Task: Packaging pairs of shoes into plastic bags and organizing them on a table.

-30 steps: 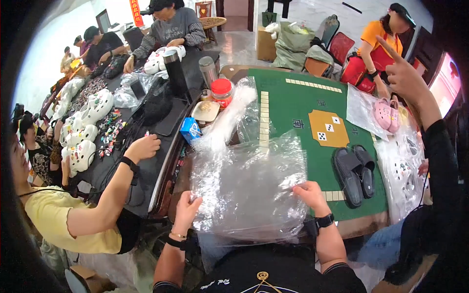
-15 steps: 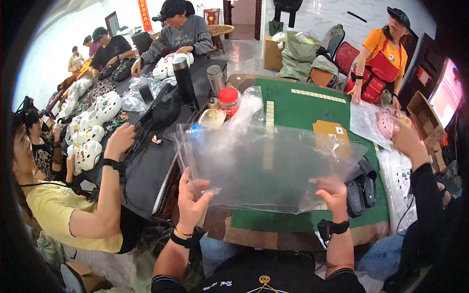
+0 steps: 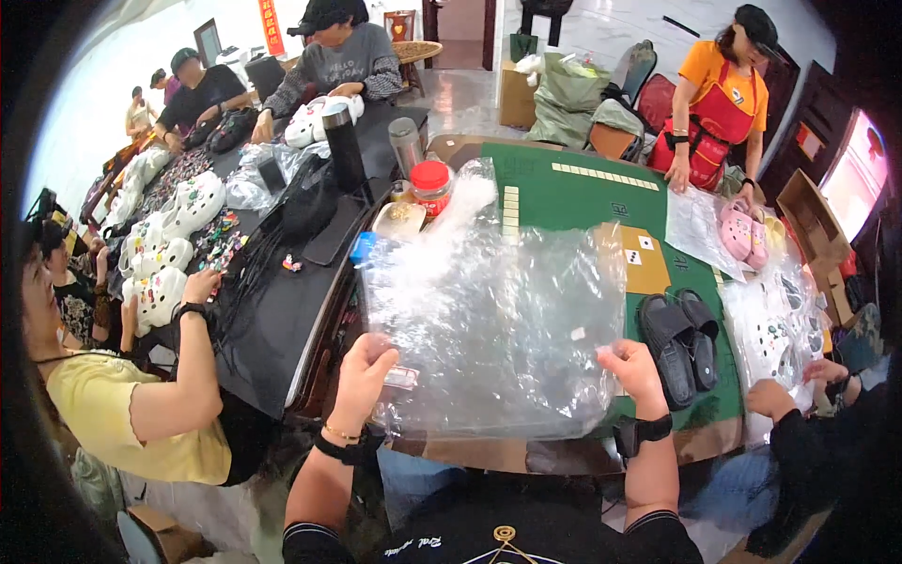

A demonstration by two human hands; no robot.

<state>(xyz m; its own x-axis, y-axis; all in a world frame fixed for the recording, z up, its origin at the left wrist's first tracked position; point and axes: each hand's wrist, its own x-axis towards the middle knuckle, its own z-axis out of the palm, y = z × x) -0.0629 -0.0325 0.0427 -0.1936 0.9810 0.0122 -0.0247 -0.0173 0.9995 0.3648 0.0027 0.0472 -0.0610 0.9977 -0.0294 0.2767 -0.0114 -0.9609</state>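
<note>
My left hand [image 3: 364, 372] and right hand [image 3: 639, 374] pinch crinkled, clear plastic film [image 3: 489, 352] (glossy, roughly rectangular), left of black slippers [image 3: 666, 350].

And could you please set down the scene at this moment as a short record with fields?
Left hand: holds the clear plastic bag by its left side
Right hand: holds the bag by its right side
Black slippers: on the green mat, right of the bag
Pink clogs: at the right, by a co-worker's hand
Red-lidded jar: beyond the bag, toward the left
</note>
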